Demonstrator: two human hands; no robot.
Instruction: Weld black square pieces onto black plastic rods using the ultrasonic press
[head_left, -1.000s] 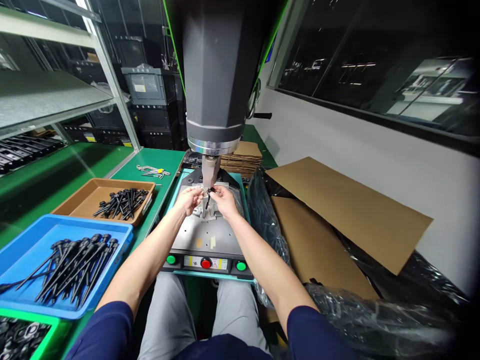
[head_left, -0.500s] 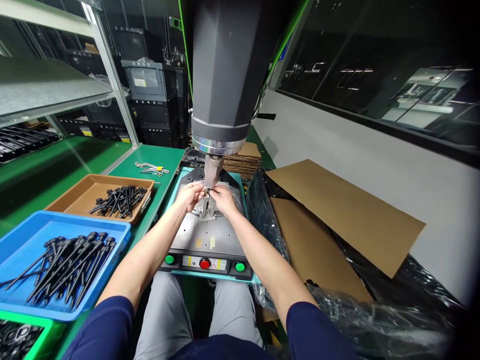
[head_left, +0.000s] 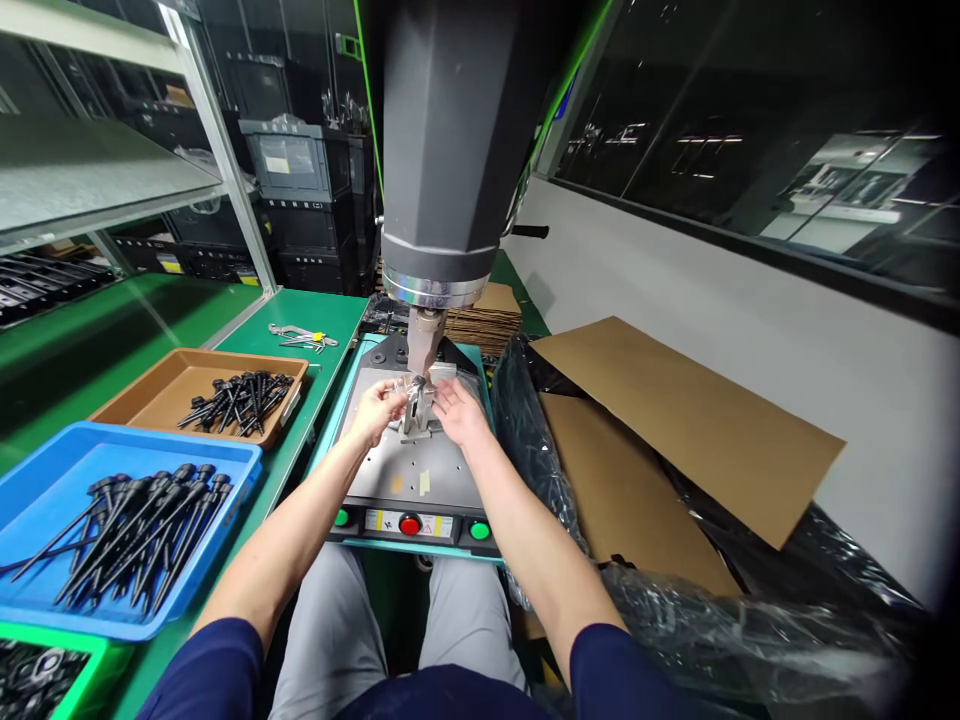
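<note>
In the head view, my left hand point(head_left: 381, 408) is beside the left of a small metal fixture point(head_left: 414, 414), its fingers closed in a pinch; what they hold, if anything, is too small to make out. My right hand point(head_left: 459, 410) is open to the right of the fixture, with fingers stretched out and apart and nothing in it. A small black part point(head_left: 418, 382) sits at the top of the fixture. Just over it hangs the metal tip point(head_left: 424, 340) of a large dark grey press machine point(head_left: 450, 150). The fixture stands on a grey metal plate point(head_left: 386, 475).
Green buttons point(head_left: 479, 531) flank a red button point(head_left: 409, 525) on the front panel. To the left are a blue tray point(head_left: 251, 462) and a brown tray point(head_left: 180, 362) with black stemmed parts, plus pliers point(head_left: 300, 336). Cardboard sheets point(head_left: 690, 420) and plastic wrap point(head_left: 742, 630) lie right.
My right hand has let go at the fixture, drawn slightly right and down, and opened its fingers. My left hand has shifted slightly down, uncovering the black part on top.
</note>
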